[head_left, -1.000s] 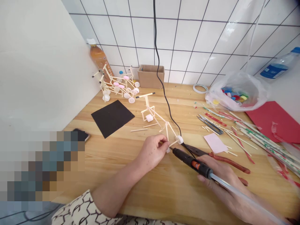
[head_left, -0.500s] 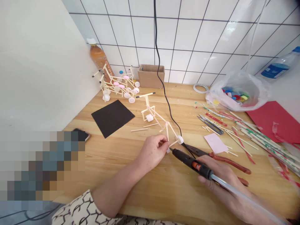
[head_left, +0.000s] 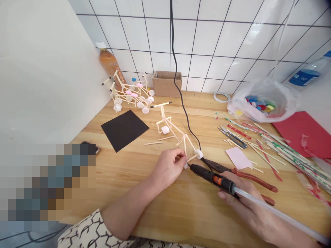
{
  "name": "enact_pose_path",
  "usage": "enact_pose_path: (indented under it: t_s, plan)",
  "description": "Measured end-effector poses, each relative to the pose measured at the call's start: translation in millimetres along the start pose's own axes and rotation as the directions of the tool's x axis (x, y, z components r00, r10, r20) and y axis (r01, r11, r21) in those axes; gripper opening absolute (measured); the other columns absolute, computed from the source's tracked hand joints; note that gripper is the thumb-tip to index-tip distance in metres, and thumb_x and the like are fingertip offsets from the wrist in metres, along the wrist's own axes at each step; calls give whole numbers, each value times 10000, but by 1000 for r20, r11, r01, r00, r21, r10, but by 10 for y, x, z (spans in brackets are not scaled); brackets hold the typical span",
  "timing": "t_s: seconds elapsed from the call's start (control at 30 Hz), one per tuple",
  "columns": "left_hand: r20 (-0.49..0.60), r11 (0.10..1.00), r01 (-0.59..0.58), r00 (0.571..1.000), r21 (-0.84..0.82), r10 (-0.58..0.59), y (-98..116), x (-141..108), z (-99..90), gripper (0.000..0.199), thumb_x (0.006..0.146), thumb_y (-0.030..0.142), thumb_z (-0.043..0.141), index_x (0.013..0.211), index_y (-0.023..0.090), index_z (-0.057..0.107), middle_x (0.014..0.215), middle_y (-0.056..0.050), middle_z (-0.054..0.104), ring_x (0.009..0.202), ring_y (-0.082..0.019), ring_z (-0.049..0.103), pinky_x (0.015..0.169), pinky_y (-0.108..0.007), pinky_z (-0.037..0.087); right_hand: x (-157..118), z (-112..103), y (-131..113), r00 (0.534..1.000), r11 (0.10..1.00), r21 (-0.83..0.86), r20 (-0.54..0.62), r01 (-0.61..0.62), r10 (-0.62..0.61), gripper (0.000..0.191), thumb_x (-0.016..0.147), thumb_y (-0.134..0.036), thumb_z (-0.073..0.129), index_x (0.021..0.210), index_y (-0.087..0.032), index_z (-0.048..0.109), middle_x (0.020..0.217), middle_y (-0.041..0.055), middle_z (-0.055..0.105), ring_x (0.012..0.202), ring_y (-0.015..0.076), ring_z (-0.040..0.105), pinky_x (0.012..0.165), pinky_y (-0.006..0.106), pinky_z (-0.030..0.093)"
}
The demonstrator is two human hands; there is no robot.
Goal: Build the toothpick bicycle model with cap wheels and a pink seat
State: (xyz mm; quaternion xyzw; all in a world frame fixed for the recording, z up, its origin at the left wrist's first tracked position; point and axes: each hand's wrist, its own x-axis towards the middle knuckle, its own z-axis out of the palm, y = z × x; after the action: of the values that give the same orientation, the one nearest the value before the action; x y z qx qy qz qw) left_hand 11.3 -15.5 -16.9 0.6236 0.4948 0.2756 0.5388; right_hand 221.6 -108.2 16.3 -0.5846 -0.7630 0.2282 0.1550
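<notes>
My left hand [head_left: 170, 167] pinches the lower end of a thin stick on a small tricycle-like frame [head_left: 176, 128] made of pale sticks, with white round wheels. One wheel [head_left: 199, 154] shows at its right rear, and another is partly hidden beside my fingertips. My right hand [head_left: 240, 199] is wrapped round a black glue gun [head_left: 212, 177] with a clear glue stick running out of its back. The gun's tip is right beside my left fingertips, at the rear joint of the frame.
Red-handled pliers [head_left: 254, 180] lie under and behind my right hand. Scissors [head_left: 234, 137], sticks and a bag of caps [head_left: 263, 103] are at the right. Finished stick models [head_left: 129, 94], a bottle and a black sheet [head_left: 124, 130] stand or lie at the left. A black cable [head_left: 178, 82] hangs down centrally.
My right hand has shifted very slightly, with the fingers loosening a little round the glue gun. My left hand and the frame look the same.
</notes>
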Motion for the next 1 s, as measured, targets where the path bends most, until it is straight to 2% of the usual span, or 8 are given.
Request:
enact_pose_path:
  t_s: [0.23,0.6,0.83,1.0]
  plan:
    - [-1,1000,-1,1000,-7,1,16,-2,0,164,777,264,513,650,168,550,625,0,576,588,-141,587,583,-253,487,36,-75,-55,1000,999,30,15,17,-18,178,847,-326,442,837,-242,598,803,27,677,789,218,653,570,273,513]
    - [-4,1000,18,1000,-5,-18,25,-2,0,163,766,269,517,641,170,546,614,6,564,571,-135,573,569,-242,481,80,-153,-150,993,995,75,97,-69,62,185,857,-306,421,848,-232,590,811,27,673,831,201,655,629,253,528]
    - [2,1000,20,1000,-16,-20,31,-2,-4,156,769,270,512,660,169,560,635,0,578,574,-135,571,570,-244,481,68,-109,-107,998,997,73,64,-30,26,200,857,-337,419,809,-231,581,772,33,662,815,221,655,567,271,528]
    - [5,1000,8,1000,-24,-8,22,-3,-4,155,772,270,512,665,170,563,649,-2,584,578,-134,571,577,-248,482,35,-24,-28,1000,998,65,9,-5,4,181,865,-322,440,881,-243,602,816,29,671,808,224,651,589,295,532]
